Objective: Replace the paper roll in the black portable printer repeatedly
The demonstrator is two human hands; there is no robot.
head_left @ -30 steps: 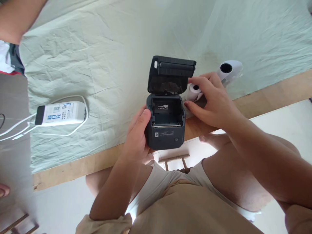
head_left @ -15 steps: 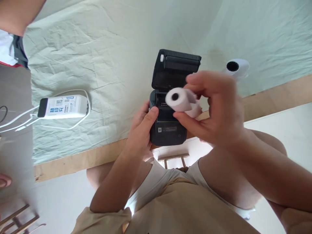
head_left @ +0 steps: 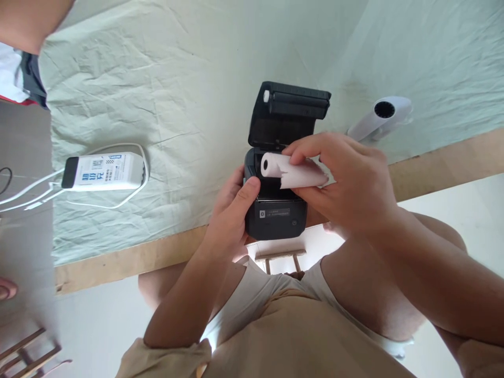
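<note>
My left hand (head_left: 232,210) is closed round the left side of a black portable label printer (head_left: 275,223), its thumb on the rim. The printer's lid (head_left: 289,118) stands swung up, baring a roller and the paper bay. Between the thumb and fingers of my right hand (head_left: 346,178) is a small white paper roll (head_left: 299,173) with a dark core and a torn loose edge. The roll lies across the bay, its left end at the bay's left wall. Whether it rests on the bottom I cannot tell.
On the pale green cloth (head_left: 189,105), a white device with a black lens-like end (head_left: 384,109) lies at the right. A white power strip (head_left: 106,172) with cables is at the left. Another person's arm (head_left: 35,23) reaches in at top left. The wooden table edge (head_left: 129,265) runs below.
My right hand has moved the paper roll left and down into the printer's bay, turning it more level. My left hand keeps its hold on the printer, which shifts slightly right.
</note>
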